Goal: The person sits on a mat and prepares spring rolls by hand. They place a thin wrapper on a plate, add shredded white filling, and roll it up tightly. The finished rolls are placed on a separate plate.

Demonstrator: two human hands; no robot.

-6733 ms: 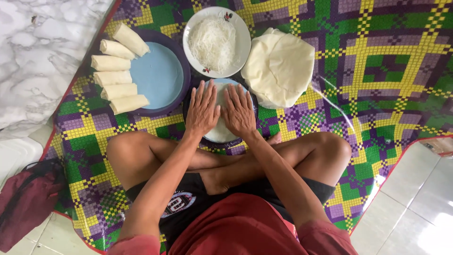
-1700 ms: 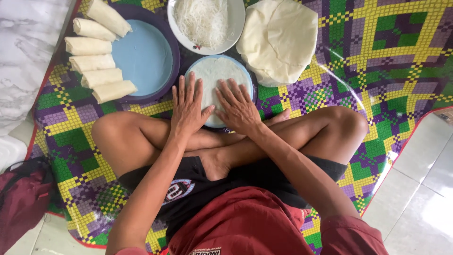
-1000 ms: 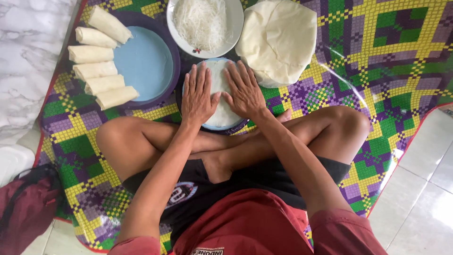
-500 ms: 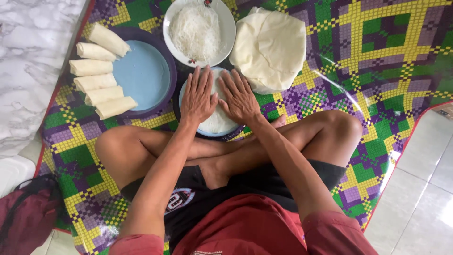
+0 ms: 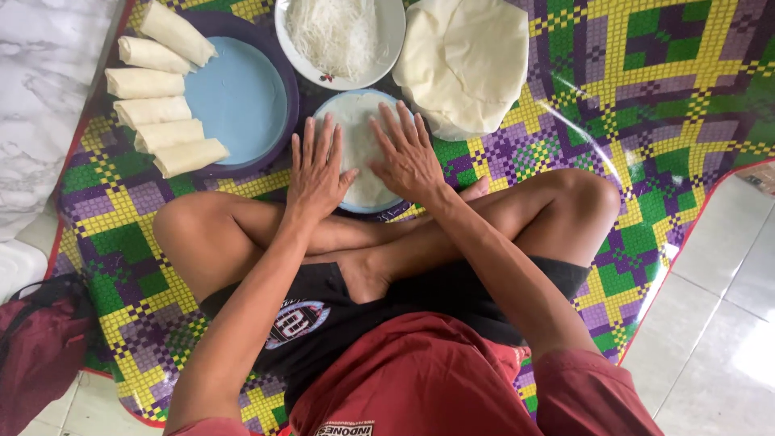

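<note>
I sit cross-legged on a woven mat. My left hand (image 5: 317, 169) and my right hand (image 5: 409, 153) lie flat, fingers spread, on a thin white wrapper sheet (image 5: 358, 137) that covers a light blue plate (image 5: 367, 207) in front of my shins. Just beyond it stands a white plate of pale shredded filling (image 5: 339, 36). To the right of that rests a stack of round cream wrappers (image 5: 468, 60). On the left, a blue tray (image 5: 238, 97) carries several rolled-up wrappers (image 5: 165, 133) along its left rim.
The mat (image 5: 646, 89) has a purple, green and yellow check pattern. White marble-like floor (image 5: 44, 97) lies at the left, pale tiles (image 5: 718, 307) at the right. A dark red bag (image 5: 36, 347) sits at the lower left by my knee.
My hands stayed on the wrapper, shifting a little over it; the view moved slightly, so the plates now sit higher and nearer the top edge.
</note>
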